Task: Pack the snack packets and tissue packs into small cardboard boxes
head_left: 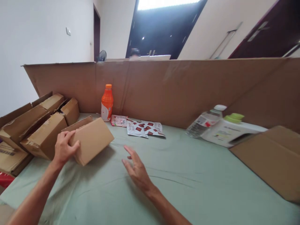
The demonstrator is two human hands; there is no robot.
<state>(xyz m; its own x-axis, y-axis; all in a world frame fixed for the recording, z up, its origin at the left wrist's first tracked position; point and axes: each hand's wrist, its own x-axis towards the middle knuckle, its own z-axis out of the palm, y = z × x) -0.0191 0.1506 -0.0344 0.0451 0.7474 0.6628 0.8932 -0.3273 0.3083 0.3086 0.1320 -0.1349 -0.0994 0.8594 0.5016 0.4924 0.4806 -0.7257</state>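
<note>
Currently left hand, fingers pinching cardboard box; right hand, fingers spread; white pouch reads "Super".

"Super" stands on the left-hand white packet (the word beneath it is too blurred to read).

White glare burned out the panel above the dark double door; soft shadow lay under the box, the clear bottle looked smeared, and edge distortion slanted the right-hand door.
</note>
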